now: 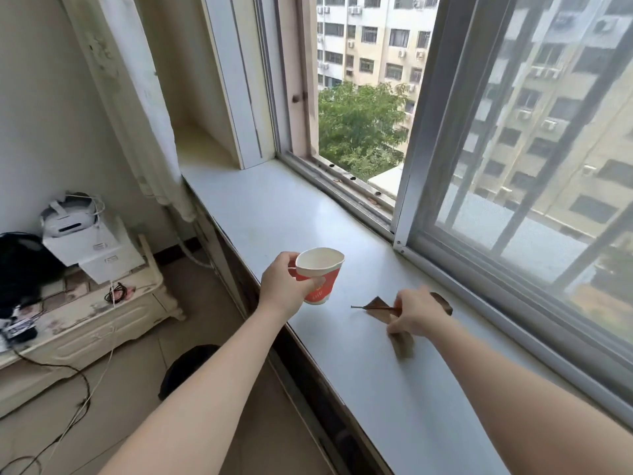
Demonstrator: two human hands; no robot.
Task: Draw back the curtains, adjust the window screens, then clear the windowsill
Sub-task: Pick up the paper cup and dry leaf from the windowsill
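Windowsill (274, 200): long white slab running from the far left corner to the near right. Sliding window panel (531, 149) stands on the sill's back edge at the right half. The track left of it is open to the outside, with trees and apartment blocks beyond. Curtain (137, 114) is bunched at the sill's far left end and hangs past its front edge. Low cream cabinet (102, 313) sits on the floor, below and left of the sill. A dark bin (186, 370) is on the floor close under the sill's front edge. White headset (68, 221) sits on white boxes on the cabinet, well apart from the sill. Left hand (284, 286) grips a red-and-white paper cup (318, 279) by its side. The cup is tilted, rim dented, held just above the sill's front edge. Right hand (416, 311) is down on the mid-sill, fingers curled on a dry brown leaf (376, 305) and pinching it near the stem. The leaf lies flat on the sill, its tips showing on both sides of the hand.
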